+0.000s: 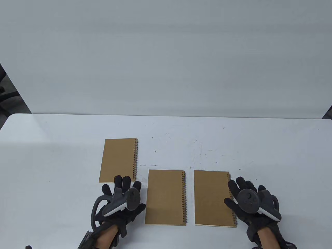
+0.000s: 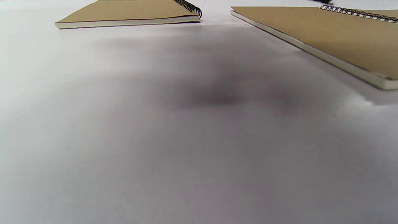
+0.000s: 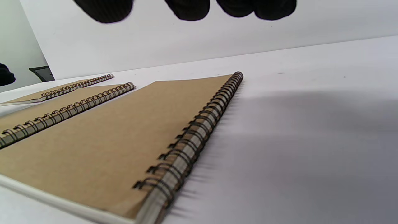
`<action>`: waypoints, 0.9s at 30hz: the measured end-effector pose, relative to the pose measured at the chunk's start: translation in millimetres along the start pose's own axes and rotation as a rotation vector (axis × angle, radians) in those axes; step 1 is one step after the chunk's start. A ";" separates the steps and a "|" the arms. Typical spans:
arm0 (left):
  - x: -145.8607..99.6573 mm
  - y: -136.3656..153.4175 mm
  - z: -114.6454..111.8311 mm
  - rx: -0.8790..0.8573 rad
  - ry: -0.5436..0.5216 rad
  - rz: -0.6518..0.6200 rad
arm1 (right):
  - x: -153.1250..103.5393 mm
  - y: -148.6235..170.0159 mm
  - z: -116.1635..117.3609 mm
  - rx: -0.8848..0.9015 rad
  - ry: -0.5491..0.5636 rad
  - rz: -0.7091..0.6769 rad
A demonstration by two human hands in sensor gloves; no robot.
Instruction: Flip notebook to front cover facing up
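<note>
Hands: left [image 1: 118, 201] spread, empty; right [image 1: 249, 202] spread, fingers over right notebook [image 1: 214, 198] spiral edge.

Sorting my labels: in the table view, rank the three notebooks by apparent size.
1. Right notebook and middle notebook: alike, no ranking.
2. Left notebook: looks smaller, but lies farther from the camera, so unsure.

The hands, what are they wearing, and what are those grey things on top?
Both the left hand and the right hand wear black fabric gloves. Strapped on the back of each is a dark grey tracker with a white underside and a round head, like a game controller. A dark ring-shaped loop hangs off the left one. Bare forearms show below.
</note>
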State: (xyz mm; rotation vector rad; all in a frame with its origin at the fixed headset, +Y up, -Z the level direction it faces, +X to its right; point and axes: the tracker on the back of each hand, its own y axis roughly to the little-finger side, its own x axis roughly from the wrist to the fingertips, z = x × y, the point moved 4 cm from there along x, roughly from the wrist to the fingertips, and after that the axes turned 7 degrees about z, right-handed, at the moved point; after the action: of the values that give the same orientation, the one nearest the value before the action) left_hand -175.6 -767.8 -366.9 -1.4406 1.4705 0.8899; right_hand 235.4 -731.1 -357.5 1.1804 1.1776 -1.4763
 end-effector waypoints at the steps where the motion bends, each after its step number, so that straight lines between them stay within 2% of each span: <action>1: 0.1 0.0 0.2 0.001 -0.003 0.002 | -0.4 -0.5 -0.5 -0.006 0.007 -0.002; 20: 7.2 -3.1 -13.8 0.005 0.080 0.017 | -2.8 10.6 -9.9 0.029 0.018 0.022; 27: 5.9 -26.4 -7.1 0.004 0.093 -0.032 | -3.1 11.2 -8.8 0.054 -0.001 0.022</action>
State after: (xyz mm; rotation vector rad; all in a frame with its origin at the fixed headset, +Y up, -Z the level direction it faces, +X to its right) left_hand -149.8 -778.5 -367.6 -1.5166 1.5118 0.8097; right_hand 248.0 -724.1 -356.9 1.2253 1.1263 -1.5003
